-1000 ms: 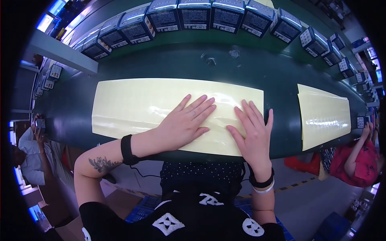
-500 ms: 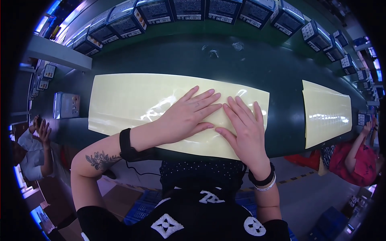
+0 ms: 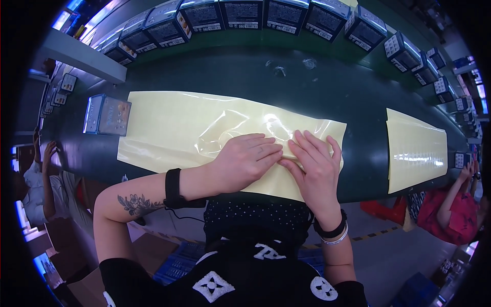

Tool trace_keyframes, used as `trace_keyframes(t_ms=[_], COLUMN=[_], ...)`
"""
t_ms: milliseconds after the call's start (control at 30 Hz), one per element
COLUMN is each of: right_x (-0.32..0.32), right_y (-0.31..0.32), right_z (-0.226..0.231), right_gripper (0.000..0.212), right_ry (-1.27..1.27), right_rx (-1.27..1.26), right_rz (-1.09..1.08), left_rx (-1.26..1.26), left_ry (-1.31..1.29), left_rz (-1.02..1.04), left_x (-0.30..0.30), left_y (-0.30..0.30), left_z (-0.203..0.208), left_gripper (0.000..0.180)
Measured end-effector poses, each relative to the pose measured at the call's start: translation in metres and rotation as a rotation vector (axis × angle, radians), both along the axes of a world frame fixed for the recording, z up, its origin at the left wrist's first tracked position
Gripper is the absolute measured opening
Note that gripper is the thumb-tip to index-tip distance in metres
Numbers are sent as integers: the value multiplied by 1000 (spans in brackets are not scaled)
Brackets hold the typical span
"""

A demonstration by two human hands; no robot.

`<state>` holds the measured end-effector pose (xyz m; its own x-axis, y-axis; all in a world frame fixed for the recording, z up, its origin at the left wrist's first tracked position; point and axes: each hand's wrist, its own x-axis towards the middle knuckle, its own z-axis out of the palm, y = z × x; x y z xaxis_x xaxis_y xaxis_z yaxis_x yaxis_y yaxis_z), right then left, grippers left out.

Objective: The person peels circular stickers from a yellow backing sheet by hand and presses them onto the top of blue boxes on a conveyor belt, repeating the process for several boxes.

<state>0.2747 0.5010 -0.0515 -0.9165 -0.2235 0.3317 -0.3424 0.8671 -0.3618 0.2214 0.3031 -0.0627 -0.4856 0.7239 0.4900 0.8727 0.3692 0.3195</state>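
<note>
A long, glossy pale-yellow sheet (image 3: 163, 123) lies crosswise in front of me on the dark green table, wrinkled and raised around my fingers. My left hand (image 3: 245, 161) rests on its near middle part, fingers together and bent, thumb hidden. Close beside it, my right hand (image 3: 314, 166) has curved fingers on the sheet's right part, thumb turned toward the left fingertips. A small ridge of the sheet stands between the fingertips of both hands, which close on it. Past the sheet's left end a blue box (image 3: 107, 115) touches or overlaps its edge.
Another stack of pale-yellow sheets (image 3: 417, 153) lies on the right. Several blue boxes (image 3: 243, 14) line the far side. Crumpled clear plastic bits (image 3: 279, 71) lie beyond the sheet. A grey post (image 3: 84, 56) stands at the far left. People work at both sides, one in a red top (image 3: 447, 212).
My flat, spread fingers have bent and drawn together, and the sheet has buckled under them. At the left, the blue box has moved rightward to the sheet's end.
</note>
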Motion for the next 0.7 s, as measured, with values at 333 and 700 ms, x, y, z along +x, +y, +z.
trace_keyframes(t_ms=[333,700], right_x=[4,3], right_y=[7,12], right_z=[3,3], right_gripper=[44,62], right_ry=[-18,-62], right_rx=[6,-27], right_rz=[-11,-22], left_rx=[97,-189], left_ry=[-104,-310], left_rz=[50,237], left_x=[2,-160], left_y=[12,-21], left_z=[9,103], left_gripper=[11,16])
